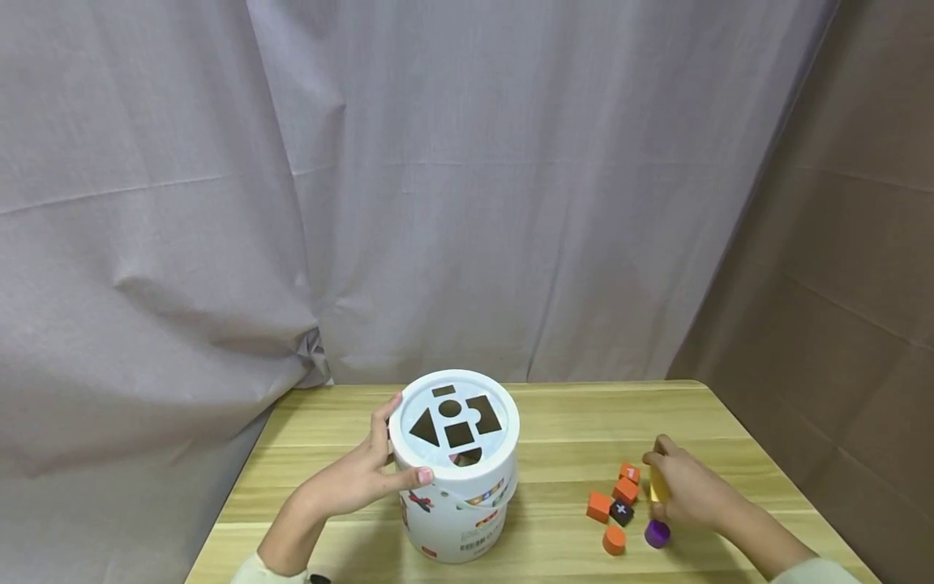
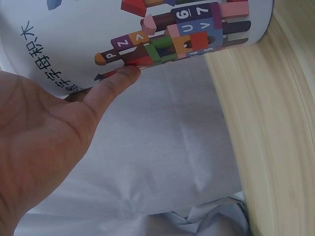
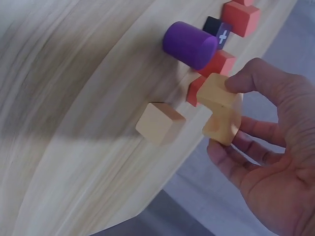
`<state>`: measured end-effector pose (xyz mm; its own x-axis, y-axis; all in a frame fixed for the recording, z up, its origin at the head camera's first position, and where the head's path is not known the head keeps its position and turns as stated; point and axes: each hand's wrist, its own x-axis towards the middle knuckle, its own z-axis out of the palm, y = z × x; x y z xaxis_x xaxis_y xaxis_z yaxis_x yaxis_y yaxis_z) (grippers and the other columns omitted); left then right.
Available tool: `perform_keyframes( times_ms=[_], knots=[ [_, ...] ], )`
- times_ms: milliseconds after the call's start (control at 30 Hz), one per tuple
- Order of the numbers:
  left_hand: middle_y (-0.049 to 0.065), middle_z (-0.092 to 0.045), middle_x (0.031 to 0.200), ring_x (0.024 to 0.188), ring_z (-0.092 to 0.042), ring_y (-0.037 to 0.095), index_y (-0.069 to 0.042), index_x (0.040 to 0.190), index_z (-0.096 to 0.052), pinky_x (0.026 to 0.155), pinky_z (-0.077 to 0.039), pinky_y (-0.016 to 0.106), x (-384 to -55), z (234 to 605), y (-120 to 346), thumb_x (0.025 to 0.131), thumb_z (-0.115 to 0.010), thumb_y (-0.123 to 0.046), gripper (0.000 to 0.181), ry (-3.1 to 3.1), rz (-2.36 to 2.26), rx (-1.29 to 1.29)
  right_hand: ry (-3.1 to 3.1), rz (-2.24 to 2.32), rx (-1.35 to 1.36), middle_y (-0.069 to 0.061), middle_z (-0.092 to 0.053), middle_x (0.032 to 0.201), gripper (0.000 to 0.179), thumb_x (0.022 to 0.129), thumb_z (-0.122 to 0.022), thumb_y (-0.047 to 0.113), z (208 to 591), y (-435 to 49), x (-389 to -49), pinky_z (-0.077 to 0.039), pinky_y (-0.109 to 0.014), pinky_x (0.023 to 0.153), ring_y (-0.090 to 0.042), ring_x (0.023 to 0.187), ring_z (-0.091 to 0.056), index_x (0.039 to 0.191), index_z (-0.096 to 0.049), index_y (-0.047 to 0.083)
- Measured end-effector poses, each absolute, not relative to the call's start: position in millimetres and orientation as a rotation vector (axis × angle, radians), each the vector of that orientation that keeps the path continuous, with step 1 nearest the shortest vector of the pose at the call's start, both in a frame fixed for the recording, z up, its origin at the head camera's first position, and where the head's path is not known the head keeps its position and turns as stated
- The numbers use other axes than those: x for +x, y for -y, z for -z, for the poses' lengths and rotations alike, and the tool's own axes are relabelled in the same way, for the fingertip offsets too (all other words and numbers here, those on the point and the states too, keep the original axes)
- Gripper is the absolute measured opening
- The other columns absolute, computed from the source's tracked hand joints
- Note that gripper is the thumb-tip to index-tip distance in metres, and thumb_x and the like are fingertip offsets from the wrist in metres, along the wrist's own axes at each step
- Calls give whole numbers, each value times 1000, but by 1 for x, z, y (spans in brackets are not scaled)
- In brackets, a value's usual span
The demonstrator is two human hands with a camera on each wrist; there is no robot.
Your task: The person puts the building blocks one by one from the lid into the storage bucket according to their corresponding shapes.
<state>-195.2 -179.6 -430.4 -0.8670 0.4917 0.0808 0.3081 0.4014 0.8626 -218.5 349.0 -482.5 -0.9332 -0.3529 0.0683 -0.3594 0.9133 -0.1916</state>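
A white shape-sorter bucket (image 1: 467, 519) stands upright on the table, its lid (image 1: 505, 399) cut with a triangle, a circle, a square and other holes. My left hand (image 1: 350, 483) grips its rim from the left, thumb at the front and fingers on the far side. In the left wrist view, a finger lies along the printed bucket wall (image 2: 98, 29). Over on the right, my right hand (image 1: 693, 491) pinches a yellow arch block (image 3: 221, 98) with a rounded notch, thumb on one end and fingertips on the other. It is close above the loose blocks.
Near the right hand lie a purple cylinder (image 1: 657, 534), an orange cylinder (image 1: 614, 540), a black plus-marked cube (image 1: 622, 511) and several orange blocks (image 1: 599, 507). A plain wooden block (image 3: 160, 123) shows in the right wrist view. Grey curtains (image 1: 511, 203) hang behind the wooden table (image 1: 562, 422).
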Motion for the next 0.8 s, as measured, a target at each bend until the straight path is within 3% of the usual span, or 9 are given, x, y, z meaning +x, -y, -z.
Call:
perform_keyframes(
  times_ms=[233, 400, 533, 633, 800],
  knots=[
    [22, 12, 185, 165, -32, 47, -20, 173, 11, 131, -36, 65, -196, 431, 180, 101, -83, -40, 120, -2463, -1472, 717, 2964, -197, 576, -5, -66, 116, 70, 62, -103, 30, 478, -345, -214, -59, -49, 80, -25, 104, -61, 122, -76, 6],
    [21, 12, 185, 166, -29, 47, -20, 173, 11, 131, -37, 65, -196, 432, 180, 101, -83, -40, 119, -2464, -1471, 720, 2922, -251, 610, -4, -69, 116, 66, 62, -100, 24, 470, -341, -209, -59, -49, 74, -27, 104, -63, 121, -76, 7],
    [22, 11, 185, 166, -29, 46, -20, 173, 11, 131, -37, 65, -195, 431, 179, 101, -83, -40, 120, -2461, -1471, 715, 2894, -371, 670, -4, -71, 116, 64, 64, -99, 15, 464, -338, -207, -63, -59, 85, -29, 105, -66, 123, -75, 4],
    [22, 11, 184, 166, -29, 46, -20, 173, 11, 131, -37, 65, -194, 430, 179, 101, -83, -40, 120, -2456, -1476, 711, 2870, -444, 693, -1, -71, 117, 65, 66, -98, 11, 461, -336, -206, -64, -55, 93, -28, 108, -66, 125, -75, 5],
    [24, 9, 184, 165, -30, 47, -19, 173, 11, 131, -37, 65, -194, 430, 179, 101, -83, -40, 119, -2455, -1474, 711, 2828, -573, 712, 3, -66, 122, 64, 70, -102, 13, 455, -333, -204, -63, -37, 89, -25, 113, -64, 128, -74, 10]
  ],
)
